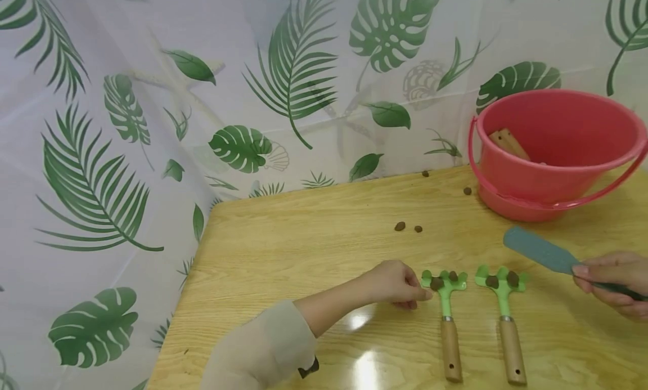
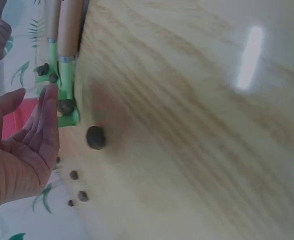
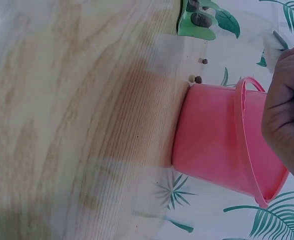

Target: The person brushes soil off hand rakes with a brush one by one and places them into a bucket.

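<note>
My left hand (image 1: pixel 395 283) is beside the head of the left green hand rake (image 1: pixel 445 303), thumb and fingers apart in the left wrist view, holding nothing. A brown stone (image 2: pixel 95 137) lies on the table near that hand. The rake has a wooden handle, with brown stones (image 1: pixel 436 283) among its tines. To its right lies a matching hand rake (image 1: pixel 504 305), also with stones on its head. Off the table, my right hand (image 1: pixel 615 283) grips the dark handle of a narrow teal trowel (image 1: pixel 541 250), its flat blade pointing left.
A pink bucket (image 1: pixel 536 182) stands at the back right, its handle hanging down in front and wooden tool handles (image 1: pixel 508 144) inside. Several loose stones (image 1: pixel 400 226) are scattered toward the back of the wooden table (image 1: pixel 283 249). A leaf-print cloth (image 1: pixel 202 108) hangs behind.
</note>
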`<state>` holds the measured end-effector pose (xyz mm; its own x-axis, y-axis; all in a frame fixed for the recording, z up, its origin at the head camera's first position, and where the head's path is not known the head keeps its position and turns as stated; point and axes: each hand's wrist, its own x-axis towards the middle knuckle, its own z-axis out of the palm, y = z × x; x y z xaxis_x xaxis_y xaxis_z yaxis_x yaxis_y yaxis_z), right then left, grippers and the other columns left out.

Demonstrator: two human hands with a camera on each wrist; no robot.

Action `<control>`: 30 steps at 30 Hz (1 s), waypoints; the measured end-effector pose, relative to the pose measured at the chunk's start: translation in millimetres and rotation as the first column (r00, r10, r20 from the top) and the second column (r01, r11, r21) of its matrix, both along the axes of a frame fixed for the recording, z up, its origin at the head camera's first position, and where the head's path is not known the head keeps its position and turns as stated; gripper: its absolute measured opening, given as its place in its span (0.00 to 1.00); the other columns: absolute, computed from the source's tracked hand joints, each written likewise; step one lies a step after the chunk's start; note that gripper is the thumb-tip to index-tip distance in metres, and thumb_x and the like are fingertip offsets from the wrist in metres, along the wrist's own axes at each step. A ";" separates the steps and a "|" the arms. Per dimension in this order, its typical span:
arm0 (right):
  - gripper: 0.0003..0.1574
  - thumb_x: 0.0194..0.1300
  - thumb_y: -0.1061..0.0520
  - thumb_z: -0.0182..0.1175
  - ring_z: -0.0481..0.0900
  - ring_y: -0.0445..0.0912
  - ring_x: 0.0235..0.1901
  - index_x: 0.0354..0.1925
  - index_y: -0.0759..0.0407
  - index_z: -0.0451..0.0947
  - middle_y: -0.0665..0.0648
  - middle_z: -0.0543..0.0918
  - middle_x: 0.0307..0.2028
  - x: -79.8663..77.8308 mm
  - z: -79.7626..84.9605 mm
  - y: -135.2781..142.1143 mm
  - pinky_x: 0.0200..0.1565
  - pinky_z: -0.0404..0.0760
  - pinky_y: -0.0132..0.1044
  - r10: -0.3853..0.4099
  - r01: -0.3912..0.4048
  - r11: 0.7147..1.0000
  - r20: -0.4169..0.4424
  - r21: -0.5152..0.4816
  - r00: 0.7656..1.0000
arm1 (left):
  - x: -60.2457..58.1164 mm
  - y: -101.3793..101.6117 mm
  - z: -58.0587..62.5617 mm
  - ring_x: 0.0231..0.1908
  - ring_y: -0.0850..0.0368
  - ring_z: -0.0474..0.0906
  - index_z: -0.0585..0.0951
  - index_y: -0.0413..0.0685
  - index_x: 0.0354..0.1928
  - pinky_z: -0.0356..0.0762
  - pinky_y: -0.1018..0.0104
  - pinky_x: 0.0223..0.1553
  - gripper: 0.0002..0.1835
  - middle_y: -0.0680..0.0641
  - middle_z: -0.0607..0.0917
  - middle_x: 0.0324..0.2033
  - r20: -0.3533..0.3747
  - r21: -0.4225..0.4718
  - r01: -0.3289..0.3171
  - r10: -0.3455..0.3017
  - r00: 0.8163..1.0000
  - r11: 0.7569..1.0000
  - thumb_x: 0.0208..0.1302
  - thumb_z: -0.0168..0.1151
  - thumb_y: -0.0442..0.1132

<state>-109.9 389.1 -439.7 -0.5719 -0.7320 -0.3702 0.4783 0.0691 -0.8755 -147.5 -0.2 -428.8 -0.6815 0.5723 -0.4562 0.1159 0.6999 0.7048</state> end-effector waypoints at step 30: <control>0.23 0.78 0.56 0.30 0.41 0.54 0.10 0.35 0.75 0.61 0.66 0.44 0.15 0.6 -13.8 -9.8 0.12 0.35 0.49 0.065 -0.059 0.993 0.061 -0.104 0.996 | 36.2 33.7 -34.4 0.08 0.65 0.73 0.74 0.48 0.09 0.71 0.72 0.15 0.32 0.54 0.77 0.06 -0.135 -0.275 0.137 -0.179 0.974 0.952 0.59 0.57 0.65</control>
<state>-109.2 379.3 -453.4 -0.5017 -0.8011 -0.3264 0.5314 0.0123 -0.8470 -111.3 33.5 -463.2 -0.6669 0.5531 -0.4993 0.3344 0.8209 0.4629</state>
